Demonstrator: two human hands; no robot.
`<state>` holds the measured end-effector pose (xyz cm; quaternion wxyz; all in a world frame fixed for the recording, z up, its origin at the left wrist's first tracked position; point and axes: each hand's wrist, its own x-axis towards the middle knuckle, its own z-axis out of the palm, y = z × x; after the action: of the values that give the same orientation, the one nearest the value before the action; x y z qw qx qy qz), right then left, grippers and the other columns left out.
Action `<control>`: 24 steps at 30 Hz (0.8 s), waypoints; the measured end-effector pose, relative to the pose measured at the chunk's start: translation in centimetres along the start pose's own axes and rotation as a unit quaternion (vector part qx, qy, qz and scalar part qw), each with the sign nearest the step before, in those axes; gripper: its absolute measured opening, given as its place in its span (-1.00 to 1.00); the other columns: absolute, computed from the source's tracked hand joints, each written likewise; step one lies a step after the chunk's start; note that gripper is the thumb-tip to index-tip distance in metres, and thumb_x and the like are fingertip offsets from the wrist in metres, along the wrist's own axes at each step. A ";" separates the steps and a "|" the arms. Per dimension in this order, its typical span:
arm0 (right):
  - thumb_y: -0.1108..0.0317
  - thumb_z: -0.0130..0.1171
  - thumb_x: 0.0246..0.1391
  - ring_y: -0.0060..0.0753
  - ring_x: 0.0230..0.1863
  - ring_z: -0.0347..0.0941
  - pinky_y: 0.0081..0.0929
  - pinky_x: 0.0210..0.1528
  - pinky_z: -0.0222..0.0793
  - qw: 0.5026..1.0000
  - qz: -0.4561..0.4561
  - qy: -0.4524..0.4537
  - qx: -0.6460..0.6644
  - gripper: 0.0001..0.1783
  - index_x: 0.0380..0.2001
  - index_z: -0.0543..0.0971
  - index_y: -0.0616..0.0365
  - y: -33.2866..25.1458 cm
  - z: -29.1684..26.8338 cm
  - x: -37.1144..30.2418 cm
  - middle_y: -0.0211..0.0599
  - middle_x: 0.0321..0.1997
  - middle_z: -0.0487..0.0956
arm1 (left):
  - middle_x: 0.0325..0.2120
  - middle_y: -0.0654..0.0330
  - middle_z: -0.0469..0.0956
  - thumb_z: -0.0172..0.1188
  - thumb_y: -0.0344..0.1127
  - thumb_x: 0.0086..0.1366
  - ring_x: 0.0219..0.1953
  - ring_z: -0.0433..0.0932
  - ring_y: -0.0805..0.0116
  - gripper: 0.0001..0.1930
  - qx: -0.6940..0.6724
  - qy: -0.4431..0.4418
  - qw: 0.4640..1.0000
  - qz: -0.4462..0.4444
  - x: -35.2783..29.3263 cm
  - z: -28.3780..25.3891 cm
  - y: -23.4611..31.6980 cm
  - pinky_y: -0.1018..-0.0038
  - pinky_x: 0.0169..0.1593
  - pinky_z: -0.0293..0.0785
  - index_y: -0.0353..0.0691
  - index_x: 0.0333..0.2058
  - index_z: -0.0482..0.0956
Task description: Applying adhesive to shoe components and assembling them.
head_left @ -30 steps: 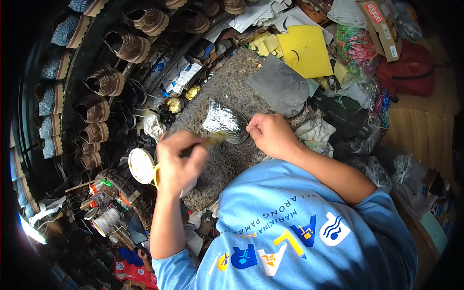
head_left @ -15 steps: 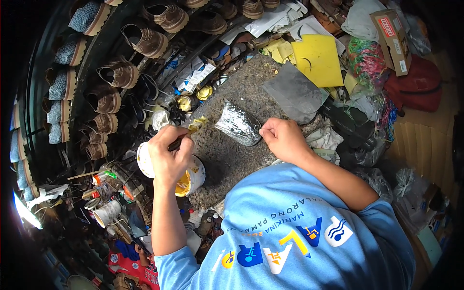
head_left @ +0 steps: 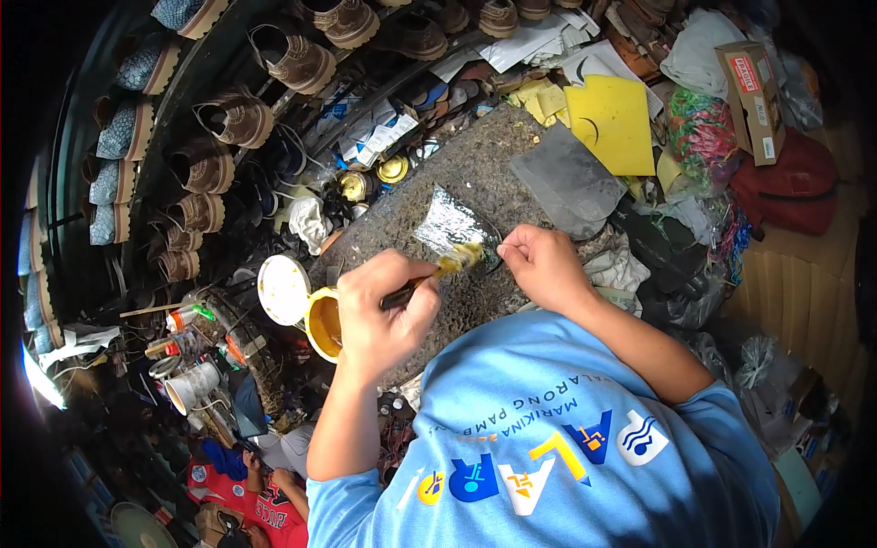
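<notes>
My left hand (head_left: pixel 384 310) is closed around the dark handle of a brush (head_left: pixel 461 258) whose bristles are caked with yellow, glue-like stuff. The bristles are over the right part of a flat dark piece (head_left: pixel 446 222) with a glossy, wet-looking surface. It lies on a rough, grimy work slab (head_left: pixel 475 151). My right hand (head_left: pixel 546 265) pinches the rounded right edge of this piece between thumb and fingers. Beside my left hand stands an uncovered tub (head_left: pixel 322 327) with yellow-brown contents, partly hidden by that hand. Its white round lid (head_left: pixel 283 289) leans at the tub's left.
Racks of brown shoes (head_left: pixel 301 59) and blue-patterned shoes (head_left: pixel 117 131) line the left. Grey sheets (head_left: pixel 562 173) and a yellow sheet (head_left: pixel 612 123) lie at the slab's far right. Open tins (head_left: pixel 393 169) stand beyond it. A person in red (head_left: pixel 274 507) is at lower left.
My left hand has carried the brush right, from beside the dark piece to over it. My right hand keeps its pinch. The view has shifted slightly, showing more of the person in red.
</notes>
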<state>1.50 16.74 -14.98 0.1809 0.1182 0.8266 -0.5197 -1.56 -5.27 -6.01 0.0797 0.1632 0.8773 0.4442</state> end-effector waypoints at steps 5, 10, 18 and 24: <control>0.35 0.24 0.17 0.05 -0.33 0.67 -0.15 -0.18 0.57 1.000 -0.008 0.000 -0.002 -0.82 -0.35 0.69 0.26 -0.2 0.1 -0.1 -0.01 -0.40 0.70 | -0.52 0.09 0.66 0.21 -0.50 0.10 -0.49 0.59 0.34 -0.87 0.048 0.088 0.988 -0.119 0.0 -3.2 -4.5 0.43 -0.33 0.49 -0.41 -0.39 0.69; 0.35 0.24 0.17 0.05 -0.32 0.68 -0.15 -0.17 0.58 1.000 -0.012 -0.004 -0.004 -0.82 -0.35 0.69 0.26 -0.1 -0.1 0.0 0.00 -0.39 0.70 | -0.52 0.11 0.65 0.21 -0.50 0.10 -0.48 0.60 0.34 -0.88 0.078 0.051 0.995 -0.041 0.8 -2.7 -2.1 0.44 -0.32 0.50 -0.39 -0.40 0.67; 0.34 0.24 0.17 0.04 -0.32 0.68 -0.15 -0.18 0.58 1.000 -0.016 0.007 0.005 -0.82 -0.36 0.69 0.26 0.0 0.2 -0.1 0.01 -0.40 0.70 | -0.52 0.02 0.59 0.25 -0.52 0.05 -0.50 0.59 0.13 -0.91 0.153 0.071 0.986 0.004 1.0 -2.6 -2.3 0.34 -0.36 0.50 -0.38 -0.41 0.65; 0.35 0.24 0.17 0.06 -0.37 0.66 -0.15 -0.23 0.56 1.000 -0.016 0.003 0.011 -0.82 -0.37 0.68 0.25 0.2 0.3 0.0 -0.01 -0.42 0.69 | -0.60 0.06 0.51 0.24 -0.53 0.05 -0.56 0.54 0.12 -0.95 0.199 0.054 0.978 0.042 -0.8 1.7 -0.6 0.27 -0.43 0.46 -0.35 -0.46 0.63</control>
<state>1.61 16.58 -15.26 0.1681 0.1084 0.8230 -0.5316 -0.48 -4.65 -7.53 -0.0202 0.1879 0.9436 0.2718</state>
